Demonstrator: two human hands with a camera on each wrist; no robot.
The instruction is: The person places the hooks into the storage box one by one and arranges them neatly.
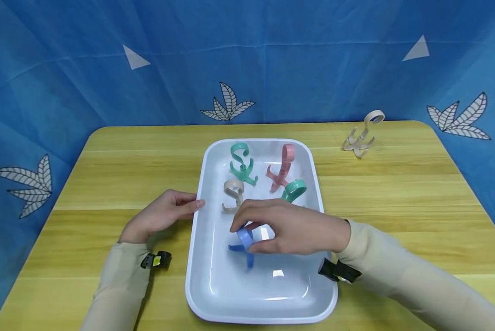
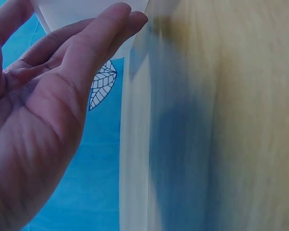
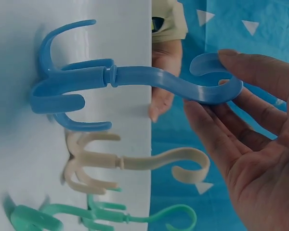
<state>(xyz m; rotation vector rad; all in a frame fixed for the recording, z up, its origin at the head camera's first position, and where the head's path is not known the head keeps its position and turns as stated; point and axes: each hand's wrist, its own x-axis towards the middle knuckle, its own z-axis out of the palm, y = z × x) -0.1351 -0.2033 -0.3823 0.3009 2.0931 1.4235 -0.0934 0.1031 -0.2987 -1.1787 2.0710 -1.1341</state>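
Observation:
A blue four-pronged swivel hook stands in the white tray, its prongs at the tray floor. My right hand pinches the curled end of this hook between thumb and fingers. At the tray's left rim is my left hand; its thumb lies over the rim while the other fingers are on the outer side. Behind the blue hook in the tray stand a beige hook, a green hook, a pink hook and another green hook, partly hidden by my right hand.
Another beige hook stands on the wooden table at the back right, outside the tray. A blue cloth with leaf prints hangs behind the table's back edge.

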